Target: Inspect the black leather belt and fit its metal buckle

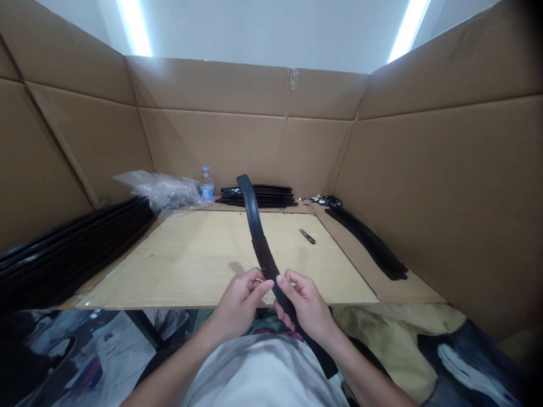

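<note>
A long, curved black strip (253, 217) slants up from my lap over the table's front edge. Its upper part is smooth and slightly shiny, while a dark brown, cloth-like section (263, 252) covers its middle. My left hand (244, 299) pinches the strip's left edge just below the brown section. On the other side, my right hand (303, 302) grips it, thumb on top and fingers curled beneath. Both thumbs are close together on the strip. Small thread snips (307, 236) lie on the table, to the right of the strip and apart from my hands.
Dark strips are piled at the left (76, 243), with a stack at the back (258, 195) and a few at the right (367, 240). Clear plastic wrap (161, 189) and a water bottle (206, 185) stand back left. Cardboard walls (212, 135) enclose the pale tabletop (182, 254).
</note>
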{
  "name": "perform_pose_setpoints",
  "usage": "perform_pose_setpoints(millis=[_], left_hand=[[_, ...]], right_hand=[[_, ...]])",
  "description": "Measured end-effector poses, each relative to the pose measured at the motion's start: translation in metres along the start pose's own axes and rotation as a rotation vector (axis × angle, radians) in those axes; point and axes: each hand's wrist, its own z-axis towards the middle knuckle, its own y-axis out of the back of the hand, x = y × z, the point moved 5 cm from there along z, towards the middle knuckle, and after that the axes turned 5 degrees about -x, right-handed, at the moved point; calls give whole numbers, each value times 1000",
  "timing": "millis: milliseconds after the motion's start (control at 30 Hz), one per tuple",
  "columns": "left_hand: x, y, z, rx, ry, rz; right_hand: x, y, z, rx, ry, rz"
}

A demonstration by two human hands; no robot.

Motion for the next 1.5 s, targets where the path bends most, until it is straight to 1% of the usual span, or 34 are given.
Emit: perform_pose_setpoints(millis=[367,500,633,733,800,867,967,1067,1167,1300,1400,1500], left_hand=[[-2,2,-4,-74,-11,56],[-3,3,-4,-66,-10,77],[-1,3,-3,-77,-11,94],[-2,-1,-3,-42,-3,47],[-3,-3,-4,-24,2,23],[-4,-2,-4,-32,2,39],[-3,1,-4,-64,7,99],[0,4,-4,-97,7,134],[3,4,-4,-107,4,141],[3,4,-3,-96,2,124],[1,6,-2,-81,9,88],[0,10,1,-94,23,54]], right_hand=[[-1,0,-5,-30,-50,-53],[-3,-2,-5,-27,-71,-31],[-2,-3,-3,19,-85,11],[2,-6,-3,83,-72,58],[3,-7,-2,100,-58,85],[2,-7,-1,75,-44,95],[-2,-6,-1,4,-36,62],[-7,-5,-2,-40,-69,13],[-9,-4,-4,-72,-91,-20],[-8,-5,-6,-91,-91,-45],[-6,-6,-8,-112,-60,-37],[-4,-7,-9,-108,-29,-13]])
